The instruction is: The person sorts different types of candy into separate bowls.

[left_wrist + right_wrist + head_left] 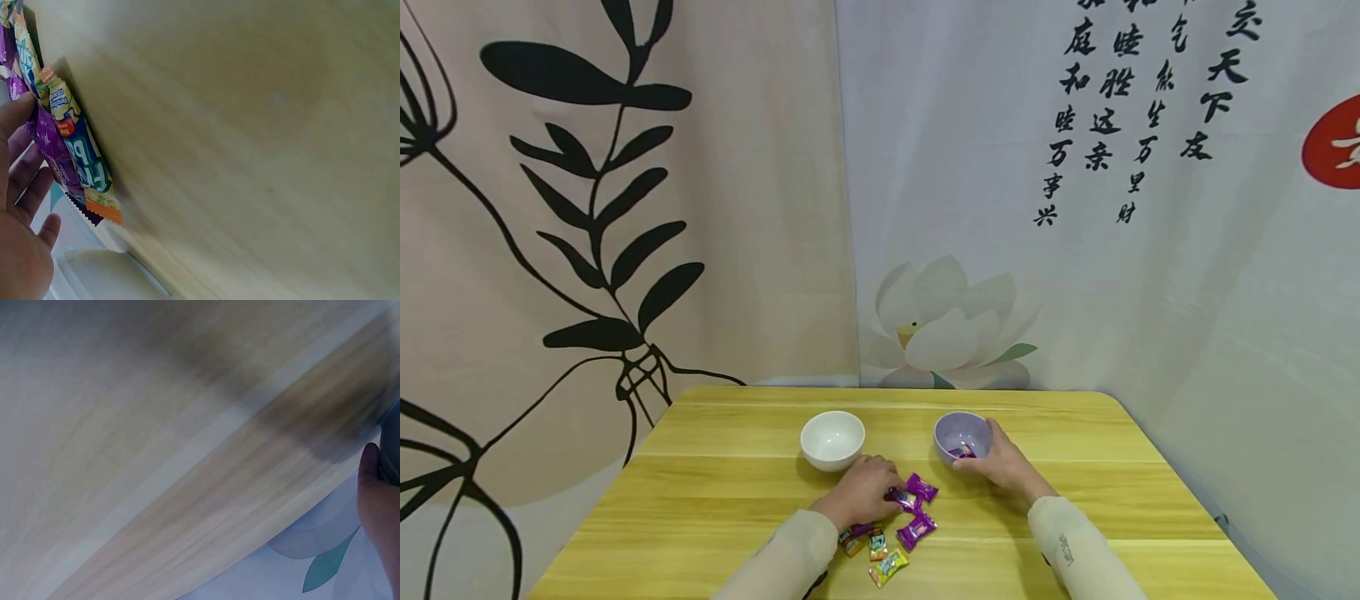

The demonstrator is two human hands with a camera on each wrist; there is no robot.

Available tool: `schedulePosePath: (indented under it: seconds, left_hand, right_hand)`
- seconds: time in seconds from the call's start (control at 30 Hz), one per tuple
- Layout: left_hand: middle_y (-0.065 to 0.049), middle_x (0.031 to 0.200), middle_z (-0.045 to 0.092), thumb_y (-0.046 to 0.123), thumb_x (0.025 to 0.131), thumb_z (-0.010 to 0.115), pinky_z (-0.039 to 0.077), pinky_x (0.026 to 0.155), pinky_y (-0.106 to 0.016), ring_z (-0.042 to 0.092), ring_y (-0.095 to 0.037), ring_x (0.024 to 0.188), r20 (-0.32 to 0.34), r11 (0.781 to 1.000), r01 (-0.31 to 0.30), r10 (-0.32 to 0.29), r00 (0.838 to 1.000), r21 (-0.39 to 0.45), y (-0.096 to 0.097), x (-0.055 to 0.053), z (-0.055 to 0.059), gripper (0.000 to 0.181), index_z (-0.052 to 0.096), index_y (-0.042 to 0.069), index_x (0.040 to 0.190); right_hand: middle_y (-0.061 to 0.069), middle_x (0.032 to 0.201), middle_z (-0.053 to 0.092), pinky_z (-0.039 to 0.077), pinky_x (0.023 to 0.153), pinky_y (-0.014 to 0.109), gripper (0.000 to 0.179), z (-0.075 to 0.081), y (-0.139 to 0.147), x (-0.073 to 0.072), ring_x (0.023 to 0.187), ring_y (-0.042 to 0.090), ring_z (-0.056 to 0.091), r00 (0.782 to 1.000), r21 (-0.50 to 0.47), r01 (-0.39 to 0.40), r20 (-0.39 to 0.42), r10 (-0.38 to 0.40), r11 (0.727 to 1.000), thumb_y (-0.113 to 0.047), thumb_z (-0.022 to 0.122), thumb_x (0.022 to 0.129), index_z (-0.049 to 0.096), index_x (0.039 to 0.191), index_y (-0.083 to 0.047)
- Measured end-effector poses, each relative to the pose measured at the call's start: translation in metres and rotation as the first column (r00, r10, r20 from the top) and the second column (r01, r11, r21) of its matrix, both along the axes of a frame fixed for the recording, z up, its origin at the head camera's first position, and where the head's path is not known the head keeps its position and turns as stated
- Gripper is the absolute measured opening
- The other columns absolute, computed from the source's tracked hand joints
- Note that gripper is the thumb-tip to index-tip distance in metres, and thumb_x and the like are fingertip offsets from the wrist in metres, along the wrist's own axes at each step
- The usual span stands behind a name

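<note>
My left hand (865, 492) reaches over a small pile of wrapped candies, with thumb and fingertips around a purple-wrapped candy (908, 502). Another purple candy (922, 487) lies just beyond it, and one more (916, 530) is nearer me. In the left wrist view, a yellow-and-blue candy (84, 144) lies against a purple candy (57, 150) beside the fingers (31, 194). My right hand (1000, 464) holds a light purple bowl (951, 429) by its right side, thumb at the near rim. Purple candy (962, 451) shows inside this bowl.
A white bowl (832, 440) stands behind the left hand. Yellow-wrapped candy (889, 568) and a small orange-and-green candy (877, 545) lie nearest me. The wooden table (700, 467) ends at a printed curtain (760, 208) at the back.
</note>
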State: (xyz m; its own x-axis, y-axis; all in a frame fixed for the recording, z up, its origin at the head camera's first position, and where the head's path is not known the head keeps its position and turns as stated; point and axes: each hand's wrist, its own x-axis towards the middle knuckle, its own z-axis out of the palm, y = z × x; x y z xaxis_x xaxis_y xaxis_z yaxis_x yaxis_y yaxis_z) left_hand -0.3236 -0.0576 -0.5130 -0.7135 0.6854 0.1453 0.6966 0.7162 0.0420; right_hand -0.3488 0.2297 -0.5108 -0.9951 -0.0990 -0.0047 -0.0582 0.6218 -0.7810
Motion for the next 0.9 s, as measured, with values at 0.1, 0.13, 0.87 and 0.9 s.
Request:
schedulePosePath:
  seconds: [0.1, 0.13, 0.87, 0.9]
  left_hand:
    - [0.007, 0.104, 0.067, 0.04, 0.084, 0.076, 0.043, 0.096, -0.036, 0.058, -0.013, 0.102, -0.004, 1.0, -0.004, 0.004, 1.0, 0.001, -0.0004, 0.0003, -0.0011, 0.032, 0.076, 0.023, 0.111]
    - [0.007, 0.104, 0.066, 0.04, 0.085, 0.076, 0.043, 0.096, -0.036, 0.058, -0.013, 0.102, -0.003, 1.0, -0.006, 0.006, 1.0, 0.005, -0.0003, 0.0005, -0.0013, 0.032, 0.076, 0.023, 0.111]
    - [0.011, 0.092, 0.064, 0.039, 0.082, 0.076, 0.044, 0.086, -0.031, 0.054, -0.009, 0.089, 0.072, 0.973, -0.082, 0.068, 0.995, 0.214, -0.0044, -0.0004, 0.0036, 0.025, 0.078, 0.02, 0.099]
    - [0.011, 0.092, 0.064, 0.039, 0.082, 0.076, 0.044, 0.085, -0.031, 0.054, -0.009, 0.089, 0.076, 0.971, -0.088, 0.072, 0.994, 0.222, -0.0041, -0.0002, 0.0048, 0.025, 0.078, 0.02, 0.099]
  right_hand:
    - [0.031, 0.154, 0.027, 0.026, 0.11, 0.063, 0.122, -0.0001, -0.0001, -0.0004, 0.137, 0.049, 0.033, 1.0, -0.001, -0.001, 0.002, 0.001, 1.0, -0.048, 0.085, 0.074, 0.01, 0.156, 0.001]
    - [0.031, 0.154, 0.026, 0.026, 0.11, 0.063, 0.122, 0.0, -0.0002, -0.0005, 0.137, 0.048, 0.033, 1.0, -0.002, -0.001, 0.004, 0.001, 1.0, -0.048, 0.085, 0.074, 0.009, 0.156, 0.001]
    - [0.032, 0.154, 0.025, 0.025, 0.11, 0.064, 0.122, -0.0009, -0.0017, 0.0005, 0.137, 0.051, 0.031, 1.0, -0.002, 0.007, 0.009, -0.007, 1.0, -0.048, 0.085, 0.074, 0.008, 0.156, 0.0]
    - [0.031, 0.154, 0.025, 0.025, 0.11, 0.063, 0.123, -0.0018, -0.0014, 0.0001, 0.137, 0.05, 0.031, 1.0, -0.003, 0.008, 0.009, -0.008, 1.0, -0.048, 0.085, 0.074, 0.008, 0.156, 0.0]
